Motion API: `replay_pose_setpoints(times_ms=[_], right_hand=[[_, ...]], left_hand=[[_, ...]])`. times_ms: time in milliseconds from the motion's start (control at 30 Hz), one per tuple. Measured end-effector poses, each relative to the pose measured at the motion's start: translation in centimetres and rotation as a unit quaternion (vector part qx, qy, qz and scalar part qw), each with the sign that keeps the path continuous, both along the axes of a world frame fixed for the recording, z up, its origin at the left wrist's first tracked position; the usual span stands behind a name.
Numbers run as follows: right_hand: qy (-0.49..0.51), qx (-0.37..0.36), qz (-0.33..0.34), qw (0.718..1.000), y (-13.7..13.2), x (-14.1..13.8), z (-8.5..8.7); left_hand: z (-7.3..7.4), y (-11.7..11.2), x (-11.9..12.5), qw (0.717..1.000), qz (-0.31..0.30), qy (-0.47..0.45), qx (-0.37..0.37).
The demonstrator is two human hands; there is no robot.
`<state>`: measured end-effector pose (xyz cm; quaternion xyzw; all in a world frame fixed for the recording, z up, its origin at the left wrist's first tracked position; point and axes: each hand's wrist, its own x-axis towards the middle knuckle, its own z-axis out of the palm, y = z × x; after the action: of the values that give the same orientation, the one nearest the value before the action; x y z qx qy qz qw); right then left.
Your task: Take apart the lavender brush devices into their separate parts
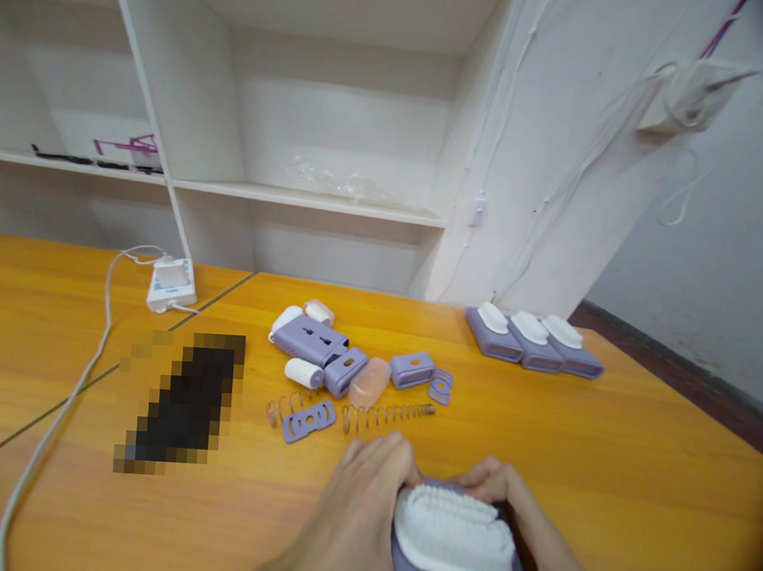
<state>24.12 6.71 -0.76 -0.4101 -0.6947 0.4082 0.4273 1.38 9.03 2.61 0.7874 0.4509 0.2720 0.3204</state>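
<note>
Near the front edge, a purple-bodied scrub brush (453,535) with white bristles turned up is held between my hands. My left hand (364,508) is closed around its left side, fingertips at the far edge. From the right, my right hand (526,510) grips it with bent fingers; part of that hand is behind the brush. Beyond them lie a coil spring (390,415), a second spring (280,410) and a flat slotted purple plate (309,421). Farther back are a purple housing (310,340), smaller purple blocks (413,370), a white cylinder (304,373) and a translucent pinkish piece (370,383).
Three purple brushes with white tops (530,329) stand in a row at the back right. A power strip (172,285) with a white cable (96,354) lies on the left, near a pixelated dark object (186,407). White shelves (335,201) rise behind the table.
</note>
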Motion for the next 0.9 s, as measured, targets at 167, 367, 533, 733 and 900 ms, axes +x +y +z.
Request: replay_pose_setpoints(times_ms=[167,367,533,733,900], right_hand=[[-0.027,-0.02,-0.019,0.999,-0.5,0.2,0.6],[-0.041,-0.076,-0.022,0.996,-1.5,-0.4,3.2],[0.025,-0.106,-0.025,0.994,-0.8,0.2,4.4],[0.068,-0.095,-0.042,0.992,-0.1,2.0,4.8],[-0.005,-0.118,-0.121,0.986,-2.4,1.6,4.2]], left_hand=[[1.4,-0.8,0.1,1.0,-0.009,-0.002,-0.013],[2.2,-1.7,0.4,0.998,0.038,-0.023,-0.041],[1.5,-2.1,0.6,0.967,0.036,-0.173,-0.186],[2.4,-2.6,1.3,0.872,0.007,-0.343,-0.349],[3.5,-3.0,1.4,0.854,0.001,-0.359,-0.377]])
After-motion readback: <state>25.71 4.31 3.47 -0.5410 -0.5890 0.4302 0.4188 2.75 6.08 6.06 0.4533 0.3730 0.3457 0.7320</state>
